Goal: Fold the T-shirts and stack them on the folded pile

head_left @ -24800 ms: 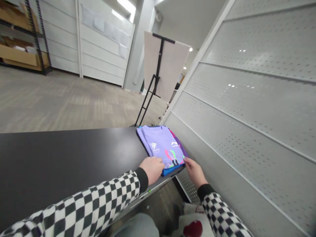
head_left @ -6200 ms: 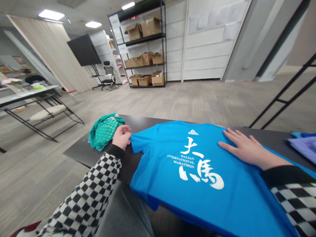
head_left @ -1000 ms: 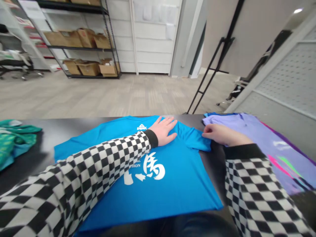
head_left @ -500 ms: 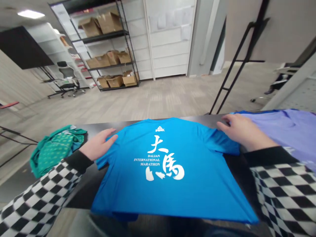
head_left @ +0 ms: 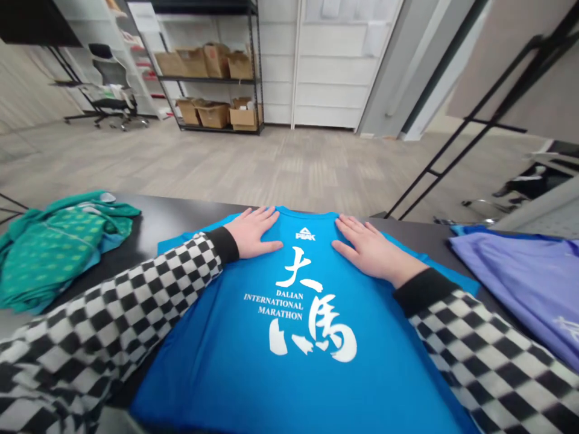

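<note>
In the head view, the blue shirt (head_left: 294, 325) is the landmark: it lies spread on the dark table (head_left: 167, 211), printed side up, collar away from the person. The left hand (head_left: 254, 233) rests palm down on its upper part, left of the small logo; the right hand (head_left: 373, 250) rests likewise to the logo's right. On both, the fingers are straight and the thumb stands wide, pointing inward; neither hand pinches any cloth.

The step in hand looks like smoothing the shoulders flat. The next move probably calls for light, even pressure outward from the collar, or for the fingers to narrow on an edge if the cloth is to be lifted.

As for edges, the shirt's collar lies right along the table's far edge, so a push away from the person could send it over. Left of the shirt, a strip of table shows before the crumpled green garment (head_left: 63, 247), giving that side the most room. Right of it, the sleeve end comes near the lilac shirt (head_left: 520, 277), so a wide sweep there might disturb it. The shirt's near side runs out of the picture; whether it overhangs the table cannot be told.
</note>
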Motion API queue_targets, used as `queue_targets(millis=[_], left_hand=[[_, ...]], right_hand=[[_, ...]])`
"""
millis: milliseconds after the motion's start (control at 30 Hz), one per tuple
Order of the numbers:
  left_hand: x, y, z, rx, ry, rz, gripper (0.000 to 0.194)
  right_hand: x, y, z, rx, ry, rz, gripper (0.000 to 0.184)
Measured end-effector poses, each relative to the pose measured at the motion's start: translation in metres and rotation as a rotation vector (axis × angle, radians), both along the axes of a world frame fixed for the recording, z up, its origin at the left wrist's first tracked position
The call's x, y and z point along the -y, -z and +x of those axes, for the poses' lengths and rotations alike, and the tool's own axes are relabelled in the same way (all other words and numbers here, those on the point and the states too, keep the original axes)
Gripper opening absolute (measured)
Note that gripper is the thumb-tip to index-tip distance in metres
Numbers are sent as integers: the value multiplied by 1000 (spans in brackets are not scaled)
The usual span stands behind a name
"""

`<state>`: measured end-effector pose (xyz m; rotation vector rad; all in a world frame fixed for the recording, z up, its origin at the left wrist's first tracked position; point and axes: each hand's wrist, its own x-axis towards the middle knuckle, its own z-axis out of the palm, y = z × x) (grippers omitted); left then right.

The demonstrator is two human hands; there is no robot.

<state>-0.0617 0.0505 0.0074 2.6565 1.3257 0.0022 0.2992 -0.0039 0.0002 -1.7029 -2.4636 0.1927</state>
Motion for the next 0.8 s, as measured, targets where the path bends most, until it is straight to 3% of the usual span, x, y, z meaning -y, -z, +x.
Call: queue_targets(millis=[133, 533, 800], left_hand=[[-3, 5, -9, -22, 21, 8, 108], [-2, 6, -6, -28, 7, 18, 106], [16, -16, 2, 36, 135, 60, 86]], right_hand=[[-1, 10, 4, 23, 2, -16, 86], [1, 9, 5, 74, 59, -43, 93], [23, -17, -2, -38, -84, 155, 73]])
